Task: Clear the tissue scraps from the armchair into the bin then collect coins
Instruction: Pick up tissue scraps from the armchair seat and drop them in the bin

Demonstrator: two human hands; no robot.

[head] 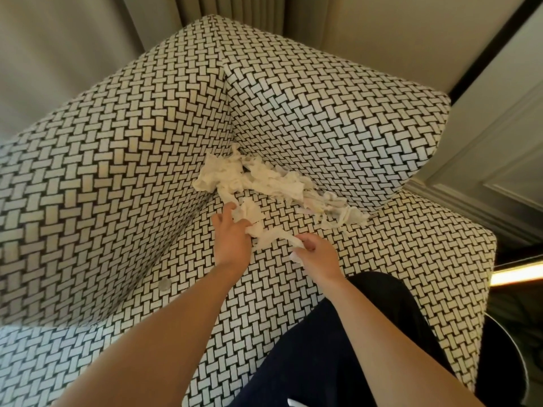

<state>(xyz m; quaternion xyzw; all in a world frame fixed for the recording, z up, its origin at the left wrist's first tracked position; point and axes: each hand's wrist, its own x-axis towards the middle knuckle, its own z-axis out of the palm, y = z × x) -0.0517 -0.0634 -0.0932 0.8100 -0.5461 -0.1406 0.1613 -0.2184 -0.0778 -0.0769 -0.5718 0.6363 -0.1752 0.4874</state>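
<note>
Armchair: scrap-gathering step in hand. Tissue scraps are piled in the seat's back corner, just beyond both hands. Left hand is curled round a clump at the pile's near edge. Right hand has its fingers closed on the same strip's other end. Likely next: rake the rest together, lift, carry to the bin (can't place it here). Coin by the left armrest, untouched.

The armchair is covered in matt cloth with a black-and-cream basketweave pattern that looks coarse. The scraps are thin, soft paper, torn and crumpled, matt off-white. The coin looks like dull grey metal. The curtain is pleated beige cloth. The wall panel is smooth, painted and faintly glossy.
</note>
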